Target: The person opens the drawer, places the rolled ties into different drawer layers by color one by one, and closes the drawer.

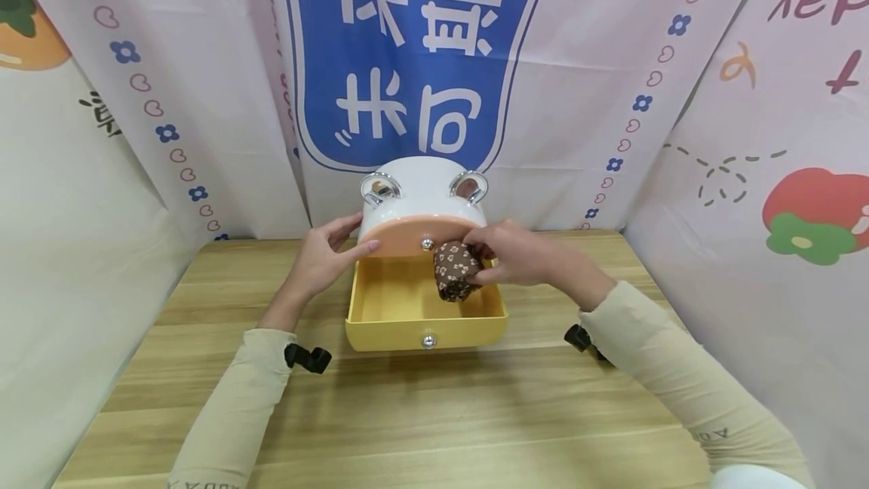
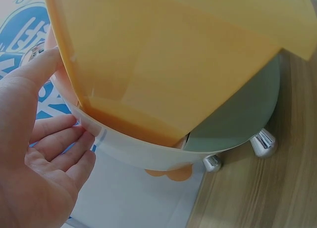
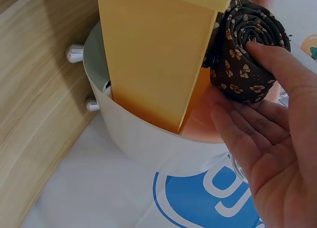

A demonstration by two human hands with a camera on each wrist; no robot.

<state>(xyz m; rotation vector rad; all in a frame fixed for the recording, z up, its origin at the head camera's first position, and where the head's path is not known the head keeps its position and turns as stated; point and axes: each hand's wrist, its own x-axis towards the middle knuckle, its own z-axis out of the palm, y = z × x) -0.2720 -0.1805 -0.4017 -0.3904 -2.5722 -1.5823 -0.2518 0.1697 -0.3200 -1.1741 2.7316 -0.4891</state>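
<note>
Left fingers [image 2: 60, 140] relaxed, right fingers [image 3: 233, 133] in a pinch, arms [image 1: 227, 406] forward

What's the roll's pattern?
The roll is floral, pale on dark brown, clearest in the right wrist view.

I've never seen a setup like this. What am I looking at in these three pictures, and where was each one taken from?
There's no robot here, just a person using two bare hands. The widest picture comes from a camera on the head, looking forward and down; the other two come from cameras on each wrist.

On the wooden table stands a small white storage box. Its upper, peach-coloured front has a silver knob; below, a yellow drawer is pulled out.

The left hand touches the box's side and front edge. The right hand holds a rolled-up, flower-patterned dark cloth by the drawer's right side.
</note>
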